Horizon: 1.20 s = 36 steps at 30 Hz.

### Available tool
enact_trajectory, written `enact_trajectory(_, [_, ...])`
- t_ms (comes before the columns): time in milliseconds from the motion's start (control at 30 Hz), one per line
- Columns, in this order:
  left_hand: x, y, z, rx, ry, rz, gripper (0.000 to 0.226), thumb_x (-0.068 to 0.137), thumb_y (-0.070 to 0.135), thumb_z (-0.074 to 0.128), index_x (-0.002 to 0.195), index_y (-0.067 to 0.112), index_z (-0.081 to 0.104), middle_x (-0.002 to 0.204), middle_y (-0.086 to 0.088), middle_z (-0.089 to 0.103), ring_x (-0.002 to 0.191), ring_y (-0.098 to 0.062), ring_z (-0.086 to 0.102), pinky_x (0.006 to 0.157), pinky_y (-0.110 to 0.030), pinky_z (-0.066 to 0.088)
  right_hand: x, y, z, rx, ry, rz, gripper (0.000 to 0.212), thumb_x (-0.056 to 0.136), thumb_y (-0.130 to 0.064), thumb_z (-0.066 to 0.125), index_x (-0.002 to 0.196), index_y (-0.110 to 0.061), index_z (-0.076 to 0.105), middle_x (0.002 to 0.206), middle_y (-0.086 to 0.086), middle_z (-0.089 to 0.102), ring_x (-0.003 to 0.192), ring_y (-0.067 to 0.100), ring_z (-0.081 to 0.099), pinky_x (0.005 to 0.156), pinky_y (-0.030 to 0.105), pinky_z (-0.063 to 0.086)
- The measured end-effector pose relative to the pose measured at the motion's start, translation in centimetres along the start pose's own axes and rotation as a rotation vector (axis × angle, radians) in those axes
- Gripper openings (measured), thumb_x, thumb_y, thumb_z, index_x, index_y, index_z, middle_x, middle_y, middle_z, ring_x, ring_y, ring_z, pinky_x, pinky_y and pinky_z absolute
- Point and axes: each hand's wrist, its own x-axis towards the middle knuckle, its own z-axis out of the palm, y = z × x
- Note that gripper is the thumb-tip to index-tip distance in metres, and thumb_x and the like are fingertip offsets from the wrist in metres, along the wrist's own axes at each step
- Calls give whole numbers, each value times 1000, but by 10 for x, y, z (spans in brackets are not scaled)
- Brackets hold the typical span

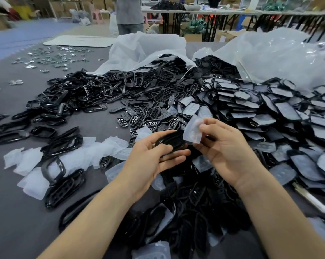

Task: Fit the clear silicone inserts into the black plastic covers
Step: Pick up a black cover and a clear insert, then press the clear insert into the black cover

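My left hand (154,157) holds a black plastic cover (173,140) in its fingers, just above the table's middle. My right hand (225,146) pinches a clear silicone insert (193,130) between thumb and fingers, right beside the cover's right end. Whether the insert touches the cover is hard to tell. Loose clear inserts (32,165) lie on the table to the left. Black covers (64,113) are heaped all around.
Covers with inserts fitted (270,113) are stacked in rows at the right. Two open plastic bags (148,47) spill black parts at the back. Small metal pieces (51,57) are scattered far left. A person (129,14) stands beyond the grey table (14,212).
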Motion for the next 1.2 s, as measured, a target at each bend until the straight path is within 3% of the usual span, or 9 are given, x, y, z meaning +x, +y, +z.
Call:
enact_trajectory(133, [-1,0,1,23,-8,25,30,96,-9,41,112,8,60,91,-19,73,81,-24,73,63,-21,56,4,-2,-4,195,27,69,9,90,-4,49,93,-9,56,73,1,57,59,11,57,54,20,52])
enact_trajectory(200, [-1,-1,0,20,-10,32,29,96,-8,41,113,8,59,92,-19,73,81,-24,73,64,-21,56,5,-2,-7,225,43,89,17,89,-4,52,104,-11,54,75,2,58,64,13,54,53,21,51])
enact_trajectory(333, [-1,-3,-1,20,-1,58,31,97,-9,40,113,10,59,93,-19,73,86,-26,73,68,-22,57,6,-3,-7,208,86,97,23,87,-4,55,95,-22,68,75,-2,67,65,12,56,51,20,50])
enact_trajectory(567, [3,-5,-3,35,47,103,43,92,-17,38,111,13,63,107,-24,68,94,-29,71,73,-23,56,6,-1,-8,193,85,76,12,88,-6,56,95,-16,58,63,-3,63,53,7,58,47,18,48])
enact_trajectory(667, [4,-5,-3,25,49,120,48,91,-19,36,108,15,65,103,-24,70,93,-28,71,74,-23,57,7,-1,-7,243,89,42,12,89,-4,54,82,-13,56,62,0,63,55,8,61,52,19,52])
enact_trajectory(733, [5,-6,-3,23,43,131,48,91,-20,35,108,15,64,101,-22,71,94,-27,71,75,-24,57,7,-1,-7,300,96,23,8,89,-4,55,85,-11,56,67,5,63,60,12,63,57,21,55])
enact_trajectory(933, [4,-5,-3,19,28,162,43,94,-15,37,114,13,63,102,-20,71,97,-26,71,76,-22,56,6,0,-4,273,98,-24,4,82,-9,63,81,-9,59,68,8,67,62,16,68,58,23,56])
enact_trajectory(1033, [3,-3,-1,-12,45,170,32,99,-4,39,113,11,63,104,-19,71,95,-26,71,74,-22,56,5,0,-2,218,65,-19,16,71,-15,66,83,-8,60,77,12,64,65,18,68,57,23,56])
enact_trajectory(1200, [2,-3,0,-11,74,183,29,102,2,35,115,8,61,101,-16,73,93,-24,72,72,-21,56,2,4,2,150,34,-14,8,79,-8,60,87,-8,61,71,9,62,61,17,69,53,19,54])
